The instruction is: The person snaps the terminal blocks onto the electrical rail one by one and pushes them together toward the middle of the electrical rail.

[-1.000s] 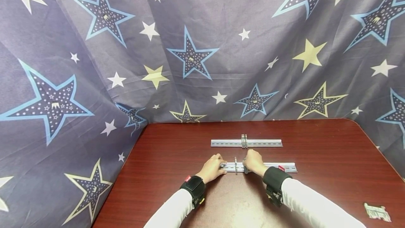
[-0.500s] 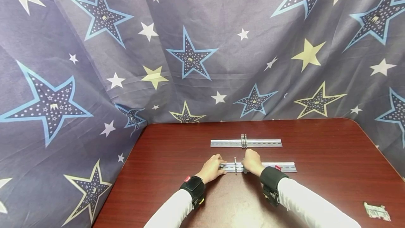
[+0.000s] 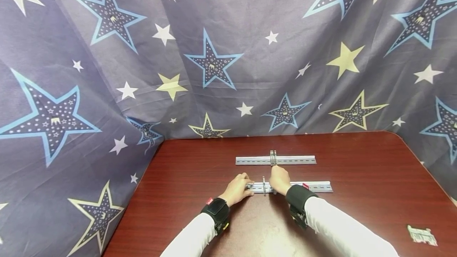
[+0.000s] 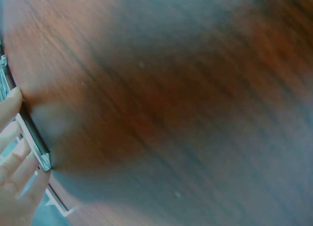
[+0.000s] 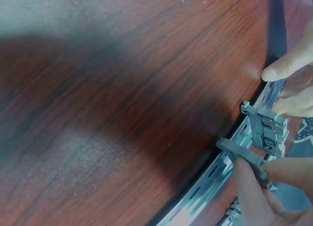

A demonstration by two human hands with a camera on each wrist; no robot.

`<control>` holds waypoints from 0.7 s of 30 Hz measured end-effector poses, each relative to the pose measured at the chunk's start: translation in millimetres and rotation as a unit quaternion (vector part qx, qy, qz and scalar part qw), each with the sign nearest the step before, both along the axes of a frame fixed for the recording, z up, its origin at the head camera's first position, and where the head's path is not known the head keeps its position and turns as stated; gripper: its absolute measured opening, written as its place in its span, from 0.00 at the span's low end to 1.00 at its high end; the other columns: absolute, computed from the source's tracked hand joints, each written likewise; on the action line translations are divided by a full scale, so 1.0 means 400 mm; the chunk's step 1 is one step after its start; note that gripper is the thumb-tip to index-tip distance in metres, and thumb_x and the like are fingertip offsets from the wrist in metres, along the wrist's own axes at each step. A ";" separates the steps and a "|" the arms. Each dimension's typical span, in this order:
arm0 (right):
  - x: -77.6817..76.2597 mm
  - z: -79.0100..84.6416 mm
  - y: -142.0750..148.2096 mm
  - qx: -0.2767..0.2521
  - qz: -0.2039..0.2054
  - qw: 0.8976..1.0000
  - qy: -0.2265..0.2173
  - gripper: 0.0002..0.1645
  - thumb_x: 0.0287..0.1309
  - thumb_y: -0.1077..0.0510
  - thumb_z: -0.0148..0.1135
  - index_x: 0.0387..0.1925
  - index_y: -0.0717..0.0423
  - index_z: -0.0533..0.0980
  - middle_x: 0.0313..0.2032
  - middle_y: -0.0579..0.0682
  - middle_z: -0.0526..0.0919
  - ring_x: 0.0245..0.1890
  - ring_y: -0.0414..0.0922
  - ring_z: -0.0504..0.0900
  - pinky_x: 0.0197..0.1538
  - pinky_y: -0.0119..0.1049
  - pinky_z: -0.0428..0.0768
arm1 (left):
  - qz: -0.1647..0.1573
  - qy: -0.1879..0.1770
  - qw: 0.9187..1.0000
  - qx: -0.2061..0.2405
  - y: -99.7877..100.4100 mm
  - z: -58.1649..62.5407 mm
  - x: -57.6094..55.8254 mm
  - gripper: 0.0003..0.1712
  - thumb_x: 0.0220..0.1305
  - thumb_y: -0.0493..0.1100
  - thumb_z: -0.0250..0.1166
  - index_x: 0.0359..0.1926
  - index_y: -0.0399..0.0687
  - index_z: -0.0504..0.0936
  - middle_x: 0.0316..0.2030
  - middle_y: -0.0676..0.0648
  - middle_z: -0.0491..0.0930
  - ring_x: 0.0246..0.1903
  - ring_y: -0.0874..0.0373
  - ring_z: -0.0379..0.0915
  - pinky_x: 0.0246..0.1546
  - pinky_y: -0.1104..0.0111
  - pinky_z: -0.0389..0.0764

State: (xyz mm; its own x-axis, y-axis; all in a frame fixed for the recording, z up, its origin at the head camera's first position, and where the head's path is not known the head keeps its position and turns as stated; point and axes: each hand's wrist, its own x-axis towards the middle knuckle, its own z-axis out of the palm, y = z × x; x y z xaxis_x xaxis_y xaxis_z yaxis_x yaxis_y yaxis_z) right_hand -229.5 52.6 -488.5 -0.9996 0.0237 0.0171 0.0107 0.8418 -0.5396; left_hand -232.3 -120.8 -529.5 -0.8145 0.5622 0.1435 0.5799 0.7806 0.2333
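Observation:
A slotted metal DIN rail (image 3: 321,186) lies across the table in front of me. My left hand (image 3: 236,190) holds its left end, thumb on the near edge and fingers on the far side. A thin grey terminal block (image 3: 264,185) stands across this rail between the hands. Just right of it, my right hand (image 3: 280,180) pinches another grey terminal block (image 5: 243,155) between thumb and fingers. In the right wrist view the pinched block sits over the rail, slightly tilted, with a small gap to the standing one. Whether it is clipped on, I cannot tell.
Behind lies a second DIN rail (image 3: 250,161) with a few terminal blocks (image 3: 273,158) at its middle. A pale flat piece (image 3: 422,235) rests at the right of the reddish-brown table (image 3: 192,158). A star-patterned curtain (image 3: 221,102) hangs behind the table.
My right hand has shifted a little left along the rail, nearer the standing block. My left hand keeps its hold on the rail's end. The head view has turned slightly.

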 end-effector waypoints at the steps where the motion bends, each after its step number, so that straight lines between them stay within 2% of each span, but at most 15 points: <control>1: -0.003 0.001 -0.002 0.001 -0.002 1.000 -0.003 0.05 0.41 0.70 0.51 0.17 0.64 0.72 0.23 0.61 0.79 0.26 0.56 0.79 0.25 0.45 0.75 | 0.000 0.000 1.000 0.001 -0.001 0.000 0.000 0.19 0.44 0.46 0.69 0.40 0.48 0.82 0.31 0.52 0.70 0.34 0.60 0.67 0.32 0.71 0.71; 13: -0.016 0.012 -0.009 0.008 -0.020 0.999 -0.043 0.06 0.43 0.69 0.51 0.19 0.65 0.75 0.27 0.62 0.80 0.29 0.57 0.79 0.27 0.45 0.76 | 0.000 -0.005 1.000 0.005 -0.001 0.007 0.002 0.19 0.44 0.46 0.69 0.40 0.46 0.82 0.31 0.51 0.71 0.34 0.59 0.67 0.32 0.70 0.71; 21: -0.017 0.002 -0.001 -0.005 -0.016 0.999 -0.040 0.05 0.41 0.69 0.50 0.19 0.65 0.74 0.26 0.62 0.80 0.28 0.57 0.79 0.27 0.45 0.75 | -0.001 -0.006 1.000 0.011 0.001 0.005 -0.001 0.19 0.43 0.46 0.69 0.40 0.46 0.82 0.31 0.51 0.71 0.34 0.59 0.67 0.32 0.70 0.71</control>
State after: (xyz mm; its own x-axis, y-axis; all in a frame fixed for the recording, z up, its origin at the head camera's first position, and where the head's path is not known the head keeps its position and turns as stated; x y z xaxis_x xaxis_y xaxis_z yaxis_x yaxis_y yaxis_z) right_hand -236.4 52.0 -487.6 -0.9964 0.0559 -0.0639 0.0817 0.8354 -0.5436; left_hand -232.5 -120.5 -527.5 -0.8148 0.5610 0.1464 0.5789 0.7738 0.2571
